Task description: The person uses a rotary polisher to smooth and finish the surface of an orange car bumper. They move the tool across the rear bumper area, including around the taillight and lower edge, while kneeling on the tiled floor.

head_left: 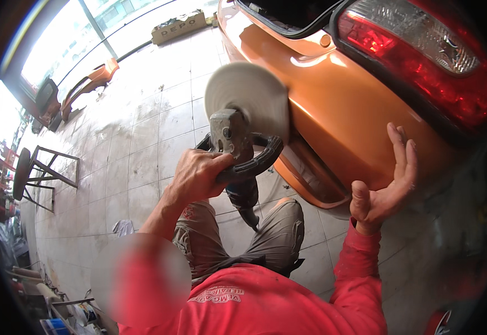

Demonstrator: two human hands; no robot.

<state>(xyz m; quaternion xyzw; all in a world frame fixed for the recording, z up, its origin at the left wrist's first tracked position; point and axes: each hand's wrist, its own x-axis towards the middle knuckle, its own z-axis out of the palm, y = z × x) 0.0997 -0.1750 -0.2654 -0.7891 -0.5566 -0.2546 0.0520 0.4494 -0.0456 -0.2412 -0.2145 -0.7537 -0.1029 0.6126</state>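
My left hand is closed around the black loop handle of a power polisher. The tool's round pale pad is smeared as if spinning, and its right edge meets or overlaps the orange car bumper; I cannot tell how firmly they touch. Below the handle the tool's dark body hangs down between my knees. My right hand is raised beside the bumper, palm up with fingers apart, and holds nothing. Above the bumper is a red and clear tail light.
A stool stands on the tiled floor at the left. Farther back lie loose orange body panels and a cardboard box by the windows. A white rag is on the floor. Cans and clutter fill the lower left.
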